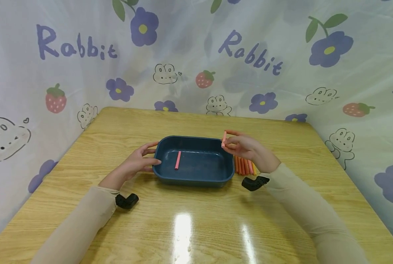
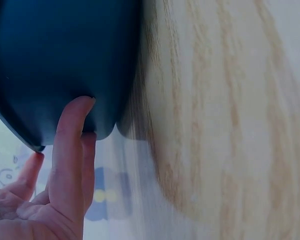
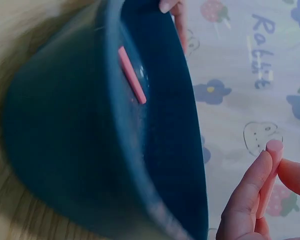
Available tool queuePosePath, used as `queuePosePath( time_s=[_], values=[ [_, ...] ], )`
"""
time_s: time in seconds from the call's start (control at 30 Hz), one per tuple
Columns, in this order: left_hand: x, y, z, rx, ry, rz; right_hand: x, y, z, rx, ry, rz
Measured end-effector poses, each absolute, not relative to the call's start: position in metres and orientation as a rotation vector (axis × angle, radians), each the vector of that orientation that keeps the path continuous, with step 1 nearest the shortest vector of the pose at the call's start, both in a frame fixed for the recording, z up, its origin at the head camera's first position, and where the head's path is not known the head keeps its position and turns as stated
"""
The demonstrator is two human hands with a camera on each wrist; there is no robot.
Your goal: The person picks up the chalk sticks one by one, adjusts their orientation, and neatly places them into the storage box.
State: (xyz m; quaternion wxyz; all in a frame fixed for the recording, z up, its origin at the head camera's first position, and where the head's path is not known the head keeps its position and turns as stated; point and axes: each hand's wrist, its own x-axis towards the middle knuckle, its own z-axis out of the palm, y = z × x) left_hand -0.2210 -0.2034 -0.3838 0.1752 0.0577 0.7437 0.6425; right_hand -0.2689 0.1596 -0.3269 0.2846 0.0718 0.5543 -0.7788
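Observation:
A dark blue rectangular basin (image 1: 193,179) stands on the table. My left hand (image 1: 137,161) grips its left end, the thumb over the rim and fingers against the outer wall; the left wrist view shows those fingers (image 2: 70,150) touching the wall. One pink stick (image 1: 178,160), round and chalk-like, lies on the basin's floor. Above the right rim, my right hand (image 1: 246,148) pinches a second pink stick (image 3: 268,185) between thumb and fingers, nearly upright. Under that hand, a row of orange, red, pink and yellow sticks (image 1: 242,165) lies beside the basin, partly hidden.
The wooden table (image 1: 143,227) stretches around the basin, with light reflections near its front. A white cloth (image 1: 189,44) printed with rabbits, flowers and strawberries hangs behind and at both sides. Black wrist mounts (image 1: 127,201) sit at both cuffs.

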Motion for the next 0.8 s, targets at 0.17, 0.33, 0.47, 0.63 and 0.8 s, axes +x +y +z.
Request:
queuePosePath(
  time_s=[0.17,0.33,0.47,0.63,0.8],
  values=[
    [-0.221,-0.203,-0.384,0.159,2.106,1.819,-0.273,0.147,-0.324,0.2,1.463,-2.083],
    [-0.221,-0.203,-0.384,0.158,2.103,1.82,-0.277,0.134,-0.321,0.219,1.447,-2.073],
    [-0.222,-0.204,-0.384,0.157,2.103,1.819,-0.279,0.124,-0.319,0.195,1.444,-2.054],
    [-0.223,-0.205,-0.385,0.162,2.103,1.815,-0.281,0.114,-0.319,0.159,1.458,-2.018],
    [-0.223,-0.206,-0.387,0.168,2.105,1.816,-0.285,0.105,-0.32,0.147,1.434,-1.98]
  ],
)
